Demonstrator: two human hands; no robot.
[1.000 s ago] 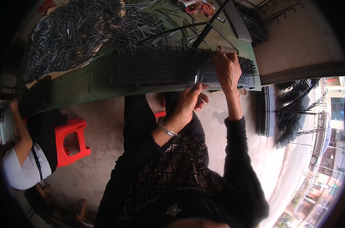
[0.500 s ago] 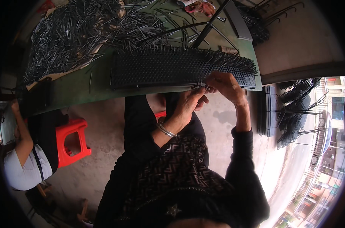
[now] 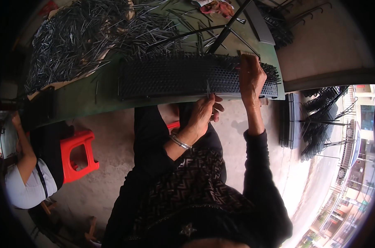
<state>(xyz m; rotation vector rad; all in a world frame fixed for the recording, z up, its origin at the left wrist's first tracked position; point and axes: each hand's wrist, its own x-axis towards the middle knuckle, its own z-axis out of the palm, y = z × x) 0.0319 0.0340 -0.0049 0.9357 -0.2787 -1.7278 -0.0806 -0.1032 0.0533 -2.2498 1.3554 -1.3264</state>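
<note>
My left hand (image 3: 203,113) is just below the table's near edge, its fingers closed round a few thin metal rods (image 3: 208,87) whose tips point up. A long black perforated rack (image 3: 171,78) full of small holes lies along that edge. Dark rods (image 3: 272,73) stand upright in its right end and along its far side. Over the right part of the rack, my right hand (image 3: 252,76) is closed with its fingertips down among the standing rods. Whatever those fingers pinch is hidden by the hand itself.
A large heap of loose dark rods (image 3: 78,41) covers the green table's (image 3: 76,101) far left. Behind the rack stands a black crossed metal frame (image 3: 226,31), with a crumpled cloth (image 3: 216,7) beyond. A red stool (image 3: 78,155) and another person (image 3: 30,182) are at left; stacked black racks (image 3: 320,124) at right.
My right hand has moved up and away from my left hand, onto the right part of the rack. My left hand stays nearly in place, still holding rods.
</note>
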